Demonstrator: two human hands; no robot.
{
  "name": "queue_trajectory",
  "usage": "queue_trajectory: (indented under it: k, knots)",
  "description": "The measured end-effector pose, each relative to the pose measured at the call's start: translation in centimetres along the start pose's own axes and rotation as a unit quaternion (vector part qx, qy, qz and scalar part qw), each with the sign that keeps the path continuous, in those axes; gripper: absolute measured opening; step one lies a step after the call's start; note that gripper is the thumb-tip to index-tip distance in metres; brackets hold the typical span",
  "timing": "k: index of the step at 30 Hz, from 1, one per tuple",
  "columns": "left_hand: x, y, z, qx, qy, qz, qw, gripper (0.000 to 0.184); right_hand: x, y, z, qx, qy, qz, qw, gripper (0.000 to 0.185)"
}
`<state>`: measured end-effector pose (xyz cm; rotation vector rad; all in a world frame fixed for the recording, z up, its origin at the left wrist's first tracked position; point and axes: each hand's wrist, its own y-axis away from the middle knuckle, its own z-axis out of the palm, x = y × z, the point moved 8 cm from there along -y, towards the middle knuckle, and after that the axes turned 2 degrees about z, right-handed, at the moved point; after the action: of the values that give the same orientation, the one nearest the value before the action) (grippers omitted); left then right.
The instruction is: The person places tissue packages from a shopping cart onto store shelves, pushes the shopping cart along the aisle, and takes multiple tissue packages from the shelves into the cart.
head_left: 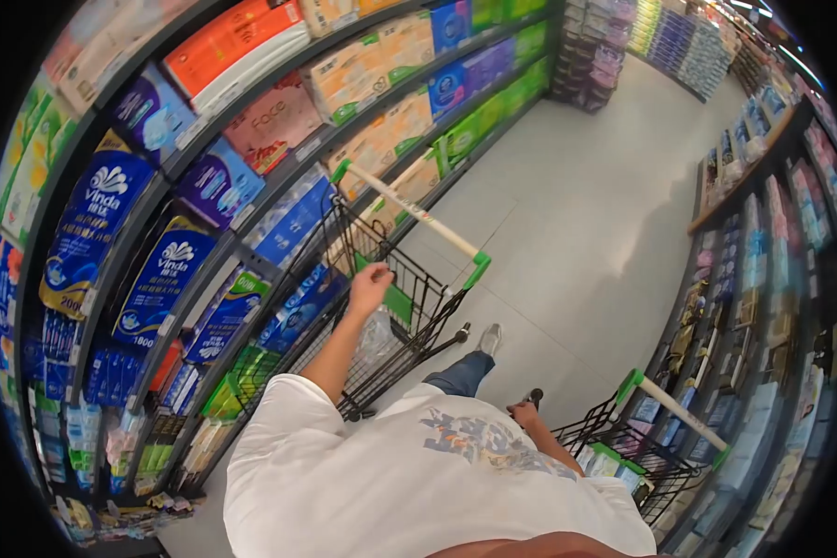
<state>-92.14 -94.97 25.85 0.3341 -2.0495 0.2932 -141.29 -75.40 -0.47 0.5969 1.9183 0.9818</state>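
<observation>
My left hand is in front of a black wire shopping cart with a green and cream handle. Its fingers are curled in, and I see nothing held in them. Clear plastic-wrapped goods lie in that cart, below the hand. Low at my right side, my right hand has bent fingers against a small dark rounded part; what it grips is partly hidden. Just beyond that hand stands a second wire cart, holding green and white packages.
Shelves of packaged tissue, including blue Vinda packs, rise close on the left. Stocked racks curve along the right. Grey tiled floor runs ahead between them, towards stacked packs at the far end.
</observation>
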Motion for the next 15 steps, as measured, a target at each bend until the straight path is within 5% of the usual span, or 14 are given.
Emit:
queue_trajectory:
  k: [4,8,10,13,15]
  knots:
    - [0.9,-8.4,0.9,0.106,0.043,0.015,0.993,0.035,-1.4,-9.3,-6.0,0.018,-0.079,-0.005,0.997,0.023]
    - [0.1,-16.8,1.7,0.255,0.042,-0.059,0.964,0.048,-13.6,-11.4,-17.8,0.046,-0.035,0.002,0.998,0.026]
    - [-1.8,-19.1,1.8,0.279,-0.065,-0.128,0.949,0.053,-17.9,-13.0,-22.9,0.053,-0.017,-0.014,0.998,0.027]
    - [-5.6,-22.2,3.7,0.280,-0.007,-0.143,0.949,0.053,-24.1,-15.8,-30.6,0.079,-0.037,-0.086,0.992,0.029]
    - [-0.3,-21.2,4.5,0.280,-0.058,-0.182,0.941,0.053,-26.0,-16.8,-35.1,0.120,-0.128,-0.076,0.981,0.030]
